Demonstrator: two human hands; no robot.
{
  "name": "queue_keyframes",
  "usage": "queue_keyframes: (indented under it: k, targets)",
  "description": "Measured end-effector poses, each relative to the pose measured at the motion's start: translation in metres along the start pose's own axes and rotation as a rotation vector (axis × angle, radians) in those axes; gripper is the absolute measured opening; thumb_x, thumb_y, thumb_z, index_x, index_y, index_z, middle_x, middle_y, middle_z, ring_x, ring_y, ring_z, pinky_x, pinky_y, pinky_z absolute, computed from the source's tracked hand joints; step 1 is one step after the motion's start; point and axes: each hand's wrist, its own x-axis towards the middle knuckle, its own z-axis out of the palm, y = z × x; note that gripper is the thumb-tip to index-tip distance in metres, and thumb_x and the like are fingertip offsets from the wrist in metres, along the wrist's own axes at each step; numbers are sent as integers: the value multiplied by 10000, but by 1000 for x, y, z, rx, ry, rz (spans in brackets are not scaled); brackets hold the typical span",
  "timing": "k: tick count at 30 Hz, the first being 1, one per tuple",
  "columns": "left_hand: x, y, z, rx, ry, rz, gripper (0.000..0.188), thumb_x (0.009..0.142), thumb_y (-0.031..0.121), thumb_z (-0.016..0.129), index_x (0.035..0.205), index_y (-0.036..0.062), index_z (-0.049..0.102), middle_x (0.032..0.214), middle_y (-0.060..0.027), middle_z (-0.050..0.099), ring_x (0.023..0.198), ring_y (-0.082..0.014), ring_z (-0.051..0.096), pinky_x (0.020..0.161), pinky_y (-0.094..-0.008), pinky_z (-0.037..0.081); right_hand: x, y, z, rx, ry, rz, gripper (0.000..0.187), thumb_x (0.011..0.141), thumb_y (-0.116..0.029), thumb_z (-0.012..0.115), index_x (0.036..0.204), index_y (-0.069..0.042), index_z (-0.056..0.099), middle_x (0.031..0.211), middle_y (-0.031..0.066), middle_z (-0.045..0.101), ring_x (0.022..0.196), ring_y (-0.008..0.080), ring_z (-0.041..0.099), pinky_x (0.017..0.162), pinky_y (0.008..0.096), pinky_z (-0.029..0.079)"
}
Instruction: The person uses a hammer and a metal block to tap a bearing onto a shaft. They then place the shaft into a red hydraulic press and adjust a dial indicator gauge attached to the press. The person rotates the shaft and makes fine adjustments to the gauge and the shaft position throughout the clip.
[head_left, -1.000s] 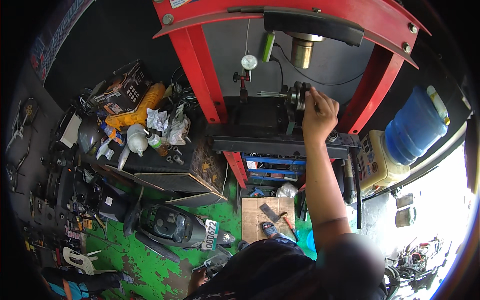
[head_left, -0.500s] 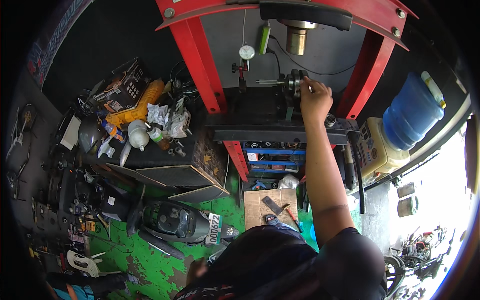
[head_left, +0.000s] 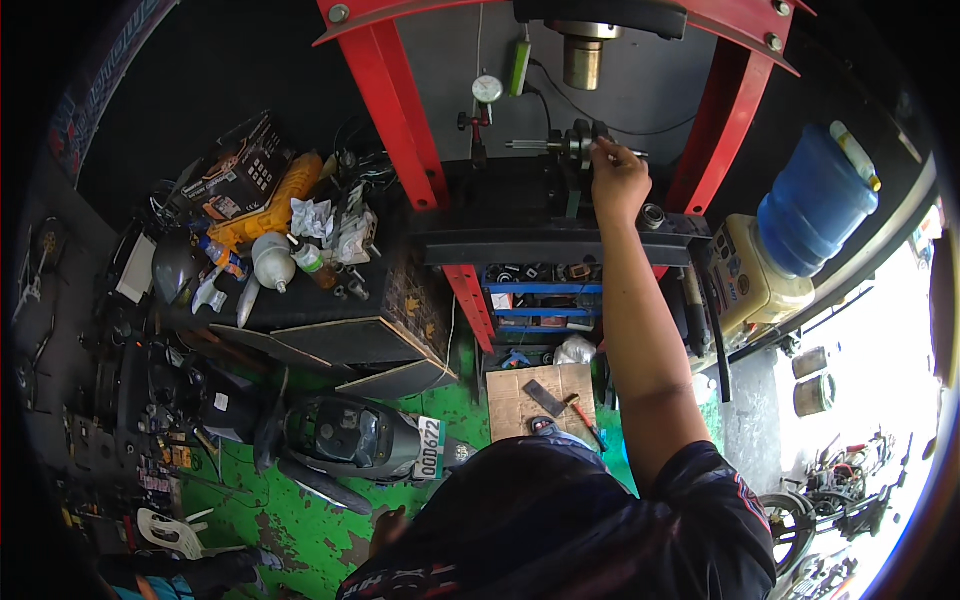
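Observation:
My right hand (head_left: 621, 186) reaches up to a metal crankshaft (head_left: 578, 147), its fingers closed at the right side of the round webs. One thin shaft end of the crankshaft points left and the other shows past my fingers. A dark stand on the press bed holds the crankshaft up. Left of it a round white dial gauge (head_left: 487, 90) hangs on a red and black holder (head_left: 477, 125), apart from the crankshaft. Low down beside my body, my left hand (head_left: 388, 528) is only partly visible and away from the bench; its fingers are not clear.
The red press frame (head_left: 396, 115) surrounds the crankshaft, with a ram (head_left: 582, 65) above. A bearing-like ring (head_left: 652, 214) lies on the bed. A cluttered cabinet (head_left: 330, 350) and a scooter (head_left: 350, 440) stand left. A blue water jug (head_left: 815, 210) is right; a hammer (head_left: 588, 420) lies below.
The whole view has shifted slightly, so the press sits a little higher and further left. My right hand stays at the crankshaft with its fingers slightly repositioned.

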Motion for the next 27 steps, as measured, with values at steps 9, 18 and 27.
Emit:
queue_keyframes:
  k: [9,18,27]
  targets:
    - [-3,23,-25,-672,-1,-487,555,980,511,571,1218,17,660,1052,-242,731,1001,-394,709,906,-479,514,-11,-1,2,151,96,48,132,868,-142,797,970,-57,799,957,89,762,863,227,691,809,337,547]
    - [6,30,-36,-477,-64,-483,615,997,574,487,1099,9,706,1091,-288,708,1023,-398,693,919,-490,489,-10,-6,-2,251,60,226,152,878,-106,800,1006,-25,793,955,103,751,805,152,697,790,305,553]
    - [24,17,-21,-490,-45,-441,558,989,534,535,1168,21,661,1047,-275,699,1007,-414,682,885,-506,500,0,-7,9,420,-7,353,170,890,-99,776,1017,14,768,851,60,721,725,123,672,675,261,538]
